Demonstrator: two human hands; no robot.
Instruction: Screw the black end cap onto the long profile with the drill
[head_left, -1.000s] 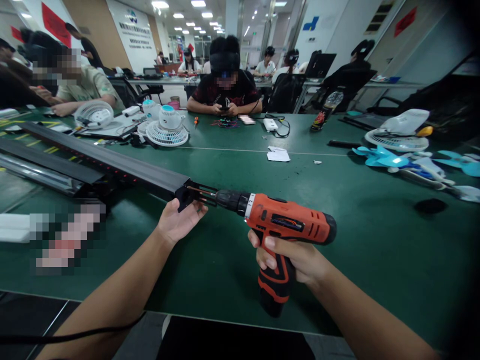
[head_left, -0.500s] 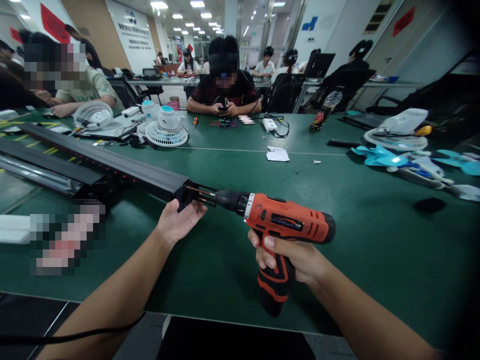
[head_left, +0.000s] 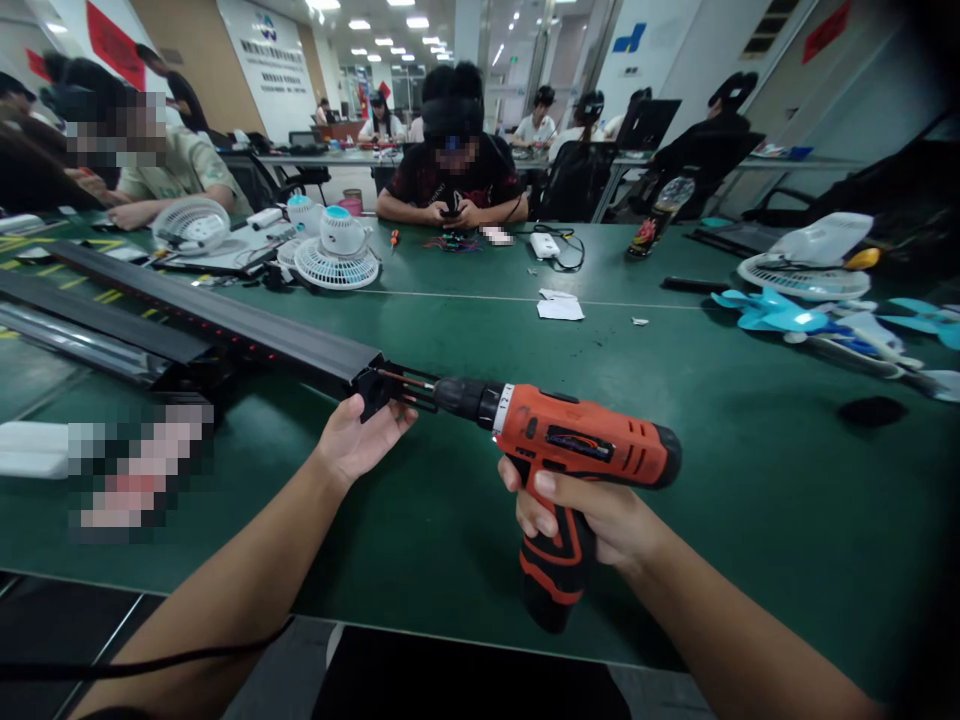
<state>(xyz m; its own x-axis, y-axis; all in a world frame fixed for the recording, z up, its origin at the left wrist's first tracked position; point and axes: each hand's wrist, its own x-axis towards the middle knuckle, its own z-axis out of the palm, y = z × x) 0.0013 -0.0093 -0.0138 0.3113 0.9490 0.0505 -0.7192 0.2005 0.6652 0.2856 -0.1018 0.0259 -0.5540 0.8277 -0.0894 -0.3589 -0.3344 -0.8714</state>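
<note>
My right hand [head_left: 589,515] is wrapped round the grip of an orange and black cordless drill [head_left: 577,450]. Its bit points left into the near end of a long black rail [head_left: 225,325] that lies across the green table [head_left: 465,340]. My left hand [head_left: 358,440] cups the underside of that rail end, fingers curled up against it, just left of the drill's chuck.
A second dark rail [head_left: 90,330] lies at the left. Small white desk fans [head_left: 337,255] and fan parts stand behind, blue fan blades [head_left: 780,318] and a white grille [head_left: 802,280] at the right. Paper scraps [head_left: 559,307] lie mid-table. Several people sit at the far side.
The view has shifted slightly; the drill and both hands sit a little further right and lower in the picture. Their hold on the rail and drill is unchanged.
</note>
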